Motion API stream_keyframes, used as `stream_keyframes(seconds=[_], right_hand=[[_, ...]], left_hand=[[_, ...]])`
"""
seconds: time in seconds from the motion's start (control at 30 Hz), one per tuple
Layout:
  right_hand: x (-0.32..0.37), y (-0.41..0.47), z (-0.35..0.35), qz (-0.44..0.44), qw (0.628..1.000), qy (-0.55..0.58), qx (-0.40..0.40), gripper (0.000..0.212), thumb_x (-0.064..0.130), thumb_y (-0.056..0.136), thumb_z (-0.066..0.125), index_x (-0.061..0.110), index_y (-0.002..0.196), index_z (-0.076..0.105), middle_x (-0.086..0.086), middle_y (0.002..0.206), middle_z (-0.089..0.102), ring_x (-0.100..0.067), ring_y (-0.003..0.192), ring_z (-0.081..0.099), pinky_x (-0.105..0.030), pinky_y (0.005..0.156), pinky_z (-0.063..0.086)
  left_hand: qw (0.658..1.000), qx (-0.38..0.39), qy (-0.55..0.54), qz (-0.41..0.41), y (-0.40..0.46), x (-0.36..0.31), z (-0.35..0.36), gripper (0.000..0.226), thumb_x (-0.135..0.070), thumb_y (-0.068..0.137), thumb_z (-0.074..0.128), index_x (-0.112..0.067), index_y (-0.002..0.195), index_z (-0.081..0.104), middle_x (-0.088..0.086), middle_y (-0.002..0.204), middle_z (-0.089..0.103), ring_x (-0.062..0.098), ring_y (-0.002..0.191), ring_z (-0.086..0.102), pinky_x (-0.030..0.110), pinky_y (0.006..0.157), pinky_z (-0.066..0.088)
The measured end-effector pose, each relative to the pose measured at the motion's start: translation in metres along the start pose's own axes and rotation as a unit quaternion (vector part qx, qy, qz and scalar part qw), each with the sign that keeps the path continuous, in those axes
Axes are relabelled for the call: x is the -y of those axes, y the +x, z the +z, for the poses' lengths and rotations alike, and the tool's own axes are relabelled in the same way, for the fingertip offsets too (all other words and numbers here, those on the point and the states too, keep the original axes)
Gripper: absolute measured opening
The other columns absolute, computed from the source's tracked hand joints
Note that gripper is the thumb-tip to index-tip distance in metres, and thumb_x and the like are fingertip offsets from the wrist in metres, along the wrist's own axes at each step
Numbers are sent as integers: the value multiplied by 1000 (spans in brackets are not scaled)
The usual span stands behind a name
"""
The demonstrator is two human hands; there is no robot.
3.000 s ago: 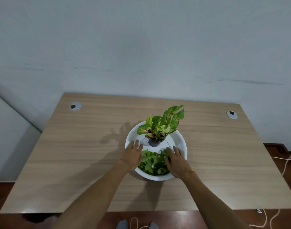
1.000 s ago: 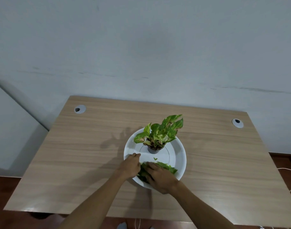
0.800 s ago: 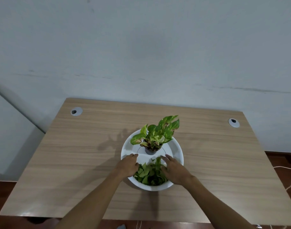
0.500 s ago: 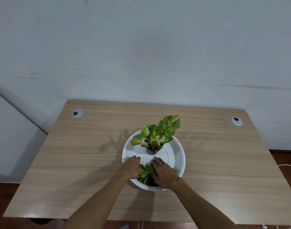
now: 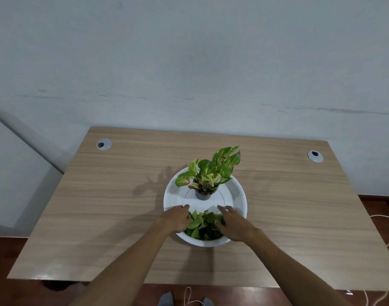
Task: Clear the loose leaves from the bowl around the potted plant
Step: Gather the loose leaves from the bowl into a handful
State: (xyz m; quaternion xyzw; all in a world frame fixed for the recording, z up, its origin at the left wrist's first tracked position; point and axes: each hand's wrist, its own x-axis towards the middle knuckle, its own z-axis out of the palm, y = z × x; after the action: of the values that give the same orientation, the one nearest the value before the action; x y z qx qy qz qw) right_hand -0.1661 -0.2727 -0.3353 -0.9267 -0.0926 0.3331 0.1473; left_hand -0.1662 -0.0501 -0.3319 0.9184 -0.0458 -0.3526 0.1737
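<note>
A white bowl (image 5: 237, 195) stands mid-table with a small dark pot (image 5: 203, 195) at its centre, holding a plant (image 5: 213, 171) with green and yellow leaves. A heap of loose green leaves (image 5: 203, 226) lies in the near part of the bowl. My left hand (image 5: 177, 218) rests at the left side of the heap, fingers curled against it. My right hand (image 5: 232, 223) lies on the heap's right side, fingers spread over the leaves. Neither hand visibly lifts any leaves.
The wooden table (image 5: 100, 206) has a grey cable grommet at its back left (image 5: 104, 144) and back right (image 5: 315, 156). A pale wall stands behind. White cables (image 5: 385, 219) trail on the brown floor at right.
My right hand has moved out to the right, uncovering the leaf heap between both hands. The left hand stays at the bowl's left side.
</note>
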Motion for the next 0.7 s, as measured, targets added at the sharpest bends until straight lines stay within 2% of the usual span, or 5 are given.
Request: stream_keyframes(seconds=[0.17, 0.4, 0.47, 0.57, 0.7], right_hand=[[24, -4, 16, 26, 999, -1, 22, 63, 40, 97, 44, 9, 149, 28, -20, 148, 34, -43, 134, 36, -46, 111, 34], [30, 11, 4, 21, 998, 52, 6, 24, 37, 88, 46, 17, 99, 53, -11, 102, 50, -32, 96, 54, -43, 88, 50], [30, 11, -9, 24, 998, 50, -17, 33, 36, 91, 46, 14, 114, 56, -15, 114, 52, -36, 108, 53, -43, 94, 49], [21, 11, -20, 65, 996, 43, -43, 58, 37, 96, 42, 12, 147, 36, -17, 142, 41, -39, 135, 36, -46, 110, 36], [20, 7, -6, 89, 996, 4, -17, 55, 46, 96, 39, 9, 136, 43, -19, 137, 44, -41, 127, 45, -48, 109, 37]], left_hand=[[999, 32, -27, -19, -6, -25, 6, 43, -25, 98, 33, 0, 132, 39, 23, 129, 48, 37, 115, 52, 38, 82, 39], [997, -3, -78, -9, 0, -37, -10, 32, -18, 95, 35, 2, 116, 49, 23, 122, 55, 31, 98, 52, 36, 76, 37], [997, -43, -63, -11, 3, -26, -15, 36, -19, 95, 36, 0, 123, 48, 21, 128, 52, 33, 112, 52, 40, 84, 42], [997, -63, -23, -30, 4, -13, -16, 45, -20, 96, 35, -5, 138, 39, 17, 137, 45, 34, 127, 43, 45, 97, 43], [999, -24, 4, -40, 1, -23, -7, 40, -19, 97, 36, -2, 134, 38, 20, 132, 46, 35, 121, 47, 43, 93, 42]])
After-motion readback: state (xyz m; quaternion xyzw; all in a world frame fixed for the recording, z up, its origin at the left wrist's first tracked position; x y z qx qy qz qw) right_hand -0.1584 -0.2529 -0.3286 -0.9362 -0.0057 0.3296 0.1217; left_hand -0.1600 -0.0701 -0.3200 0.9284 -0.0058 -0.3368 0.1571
